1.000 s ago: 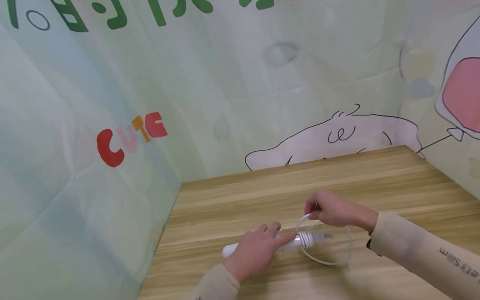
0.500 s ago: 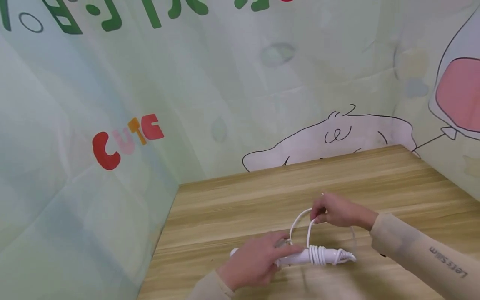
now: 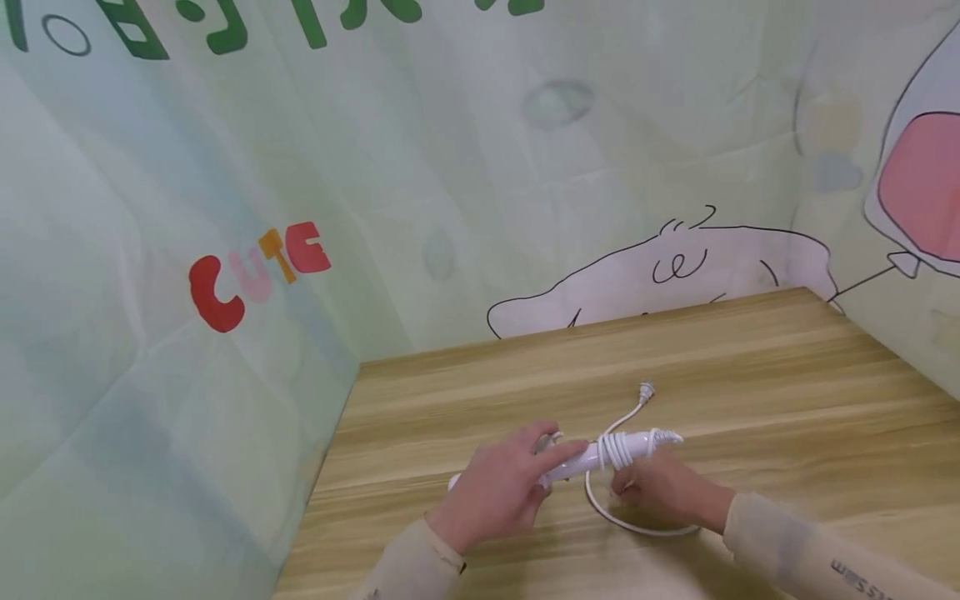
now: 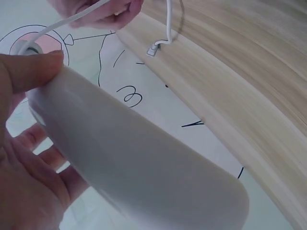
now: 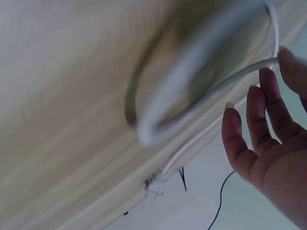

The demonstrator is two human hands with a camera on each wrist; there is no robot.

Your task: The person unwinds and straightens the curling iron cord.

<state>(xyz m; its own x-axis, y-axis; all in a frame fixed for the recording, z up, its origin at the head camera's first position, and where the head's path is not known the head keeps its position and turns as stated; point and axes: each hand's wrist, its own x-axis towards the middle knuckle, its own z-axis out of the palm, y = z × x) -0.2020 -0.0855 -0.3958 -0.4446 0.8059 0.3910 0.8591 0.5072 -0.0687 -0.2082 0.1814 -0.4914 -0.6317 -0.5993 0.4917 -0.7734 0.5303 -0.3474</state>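
A long white hair iron [image 3: 640, 444] lies across the front half of the table, several turns of its white cord [image 3: 619, 450] wound round the end with the ribbed cord sleeve. My left hand [image 3: 498, 483] grips the other part of the body, which fills much of the left wrist view as a smooth pale casing [image 4: 139, 153]. On the near side of the iron, my right hand [image 3: 663, 487] pinches the cord [image 5: 242, 74] between thumb and forefinger; its other fingers are spread. Beyond the iron rests the two-pin plug [image 3: 647, 392], joined to the windings by a short length of cord.
The wood-grain table [image 3: 780, 367] reaches back to a pale printed fabric backdrop [image 3: 450, 183] that stands along its left, far and right sides. A loose loop of cord [image 3: 637, 527] curves over the table in front of the iron.
My right hand has moved with the cord from above the far side of the iron down to its near side. The iron has turned slightly, its corded end higher in view. The plug now shows plainly.
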